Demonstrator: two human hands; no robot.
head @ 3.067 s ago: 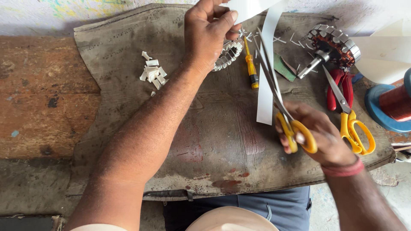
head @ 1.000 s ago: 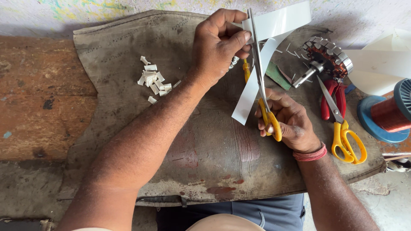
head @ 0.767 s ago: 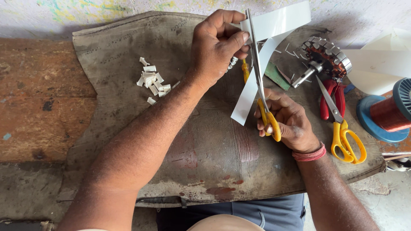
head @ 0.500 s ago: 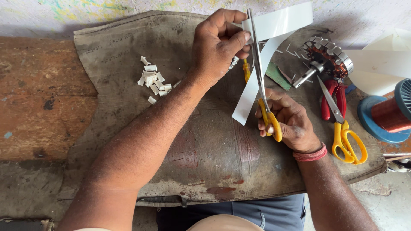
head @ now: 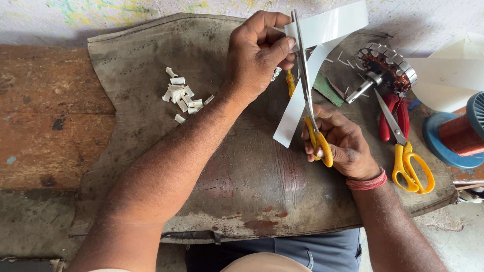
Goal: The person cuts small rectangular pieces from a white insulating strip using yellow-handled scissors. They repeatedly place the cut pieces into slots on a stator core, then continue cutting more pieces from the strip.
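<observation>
Head view: white sheet (head: 327, 27), half-slit lengthwise

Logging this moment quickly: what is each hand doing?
Left hand: pinching the white sheet.
Right hand: closed on the yellow-handled scissors, blades in the sheet.
</observation>
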